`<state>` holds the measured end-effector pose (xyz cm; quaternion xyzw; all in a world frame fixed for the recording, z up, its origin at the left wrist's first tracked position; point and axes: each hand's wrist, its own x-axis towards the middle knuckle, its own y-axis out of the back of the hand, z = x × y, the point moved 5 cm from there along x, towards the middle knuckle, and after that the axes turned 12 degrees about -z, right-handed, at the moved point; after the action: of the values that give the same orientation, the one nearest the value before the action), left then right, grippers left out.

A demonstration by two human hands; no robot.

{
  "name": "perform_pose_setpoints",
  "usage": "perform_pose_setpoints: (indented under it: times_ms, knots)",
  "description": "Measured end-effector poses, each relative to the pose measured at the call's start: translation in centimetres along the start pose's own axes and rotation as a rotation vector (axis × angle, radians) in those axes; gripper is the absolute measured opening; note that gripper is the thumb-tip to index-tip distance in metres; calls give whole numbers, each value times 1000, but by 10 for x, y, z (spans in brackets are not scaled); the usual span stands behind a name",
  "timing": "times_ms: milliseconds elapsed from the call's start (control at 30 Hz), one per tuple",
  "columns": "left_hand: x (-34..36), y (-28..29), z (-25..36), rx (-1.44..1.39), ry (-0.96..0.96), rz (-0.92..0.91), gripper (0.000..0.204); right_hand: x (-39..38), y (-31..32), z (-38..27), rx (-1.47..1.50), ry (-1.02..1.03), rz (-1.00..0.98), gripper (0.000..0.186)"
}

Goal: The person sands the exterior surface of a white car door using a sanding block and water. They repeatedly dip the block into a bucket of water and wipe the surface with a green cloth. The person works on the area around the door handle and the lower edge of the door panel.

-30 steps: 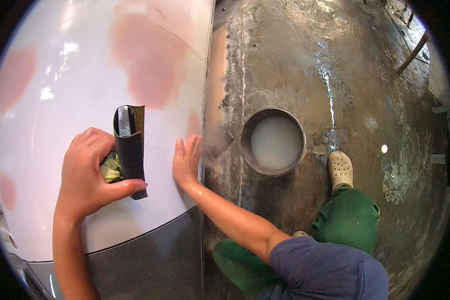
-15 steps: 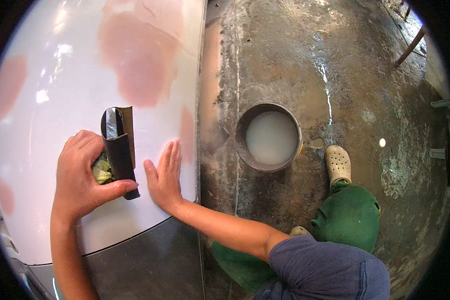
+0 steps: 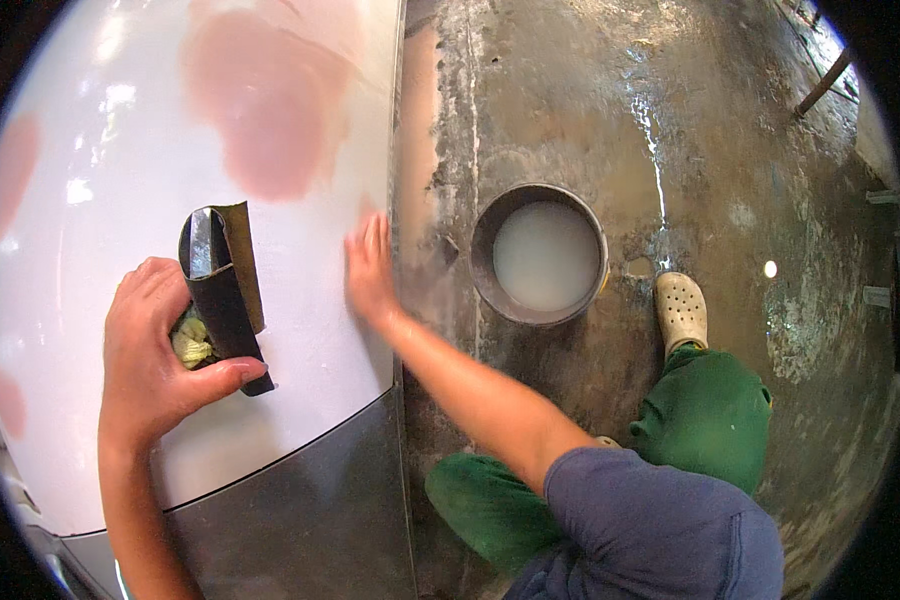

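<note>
My left hand (image 3: 150,350) is closed round a block wrapped in dark sandpaper (image 3: 228,315), with a shiny metal-looking end showing at the top. A crumpled yellow-green cloth or sponge (image 3: 192,340) is tucked between my palm and the block. Both are at a white painted car panel (image 3: 270,250) that bears pinkish-brown patches (image 3: 270,100). My right hand (image 3: 372,270) lies on the panel near its right edge, fingers stretched out and somewhat blurred, holding nothing.
A round bucket (image 3: 480,250) of cloudy whitish water stands on the wet, stained concrete floor (image 3: 570,110), right of the panel. My foot in a beige clog (image 3: 682,310) is beside it. A grey lower panel (image 3: 300,510) adjoins the white one. A thin pole (image 3: 825,85) leans at the far right.
My right hand has slid away from me and to the right across the panel, toward its edge. The left hand keeps its hold on the block and has shifted only slightly.
</note>
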<state>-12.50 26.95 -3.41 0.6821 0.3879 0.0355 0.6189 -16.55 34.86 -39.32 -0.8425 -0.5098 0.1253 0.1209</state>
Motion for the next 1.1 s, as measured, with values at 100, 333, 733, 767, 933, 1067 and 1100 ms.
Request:
perform_pose_setpoints:
  times_ms: [100,333,733,767,933,1067,1100]
  knots:
    - [0,0,-1,16,18,-30,66,37,32,-5,156,17,-68,77]
    - [1,-4,3,89,-92,52,57,-18,14,10,150,-39,-121,78]
    - [5,-5,5,128,-93,44,58,-124,5,24,265,-253,-319,79]
    - [4,-4,5,125,-93,46,58,-135,4,24,265,-271,-343,80]
    - [2,-5,2,122,-27,-33,62,-155,22,-11,211,-192,-370,83]
    - [3,-5,7,73,-61,62,59,-128,53,-123,389,255,-366,89]
    - [3,-3,6,73,-65,55,60,-123,57,-149,447,341,-406,91]
